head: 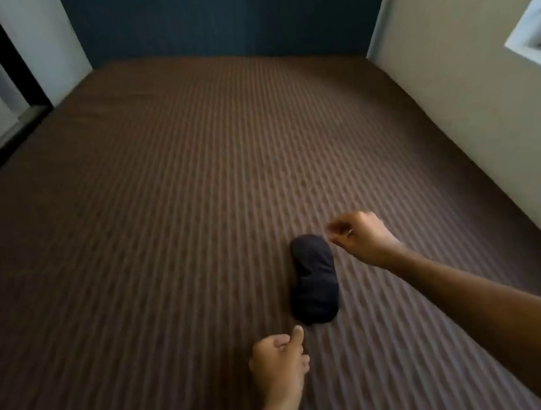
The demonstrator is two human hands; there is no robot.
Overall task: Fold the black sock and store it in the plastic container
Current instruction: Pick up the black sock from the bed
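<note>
Brown striped fabric is covering the bed (194,196), which is filling most of the view and running back to a dark blue-green headboard (226,15), with a pale wall (465,67) lining its right side. The person's right forearm is stretching in from the lower right corner, and the left forearm is coming up from the bottom edge. The black sock (314,278) is lying flat on the bedcover between the two hands, folded into a short, thick bundle with its long axis pointing away from the person. The right hand (361,237) is hovering just beside the sock's far end, to the right of it, with fingers curled loosely inward and thumb and fingertips pinched close together but holding nothing. The left hand (279,364) is sitting just below and to the left of the sock's near end, fingers curled into a loose fist, its thumb (297,334) pointing up toward the sock; whether the tip is touching the fabric cannot be told. Neither hand is grasping the sock.
</note>
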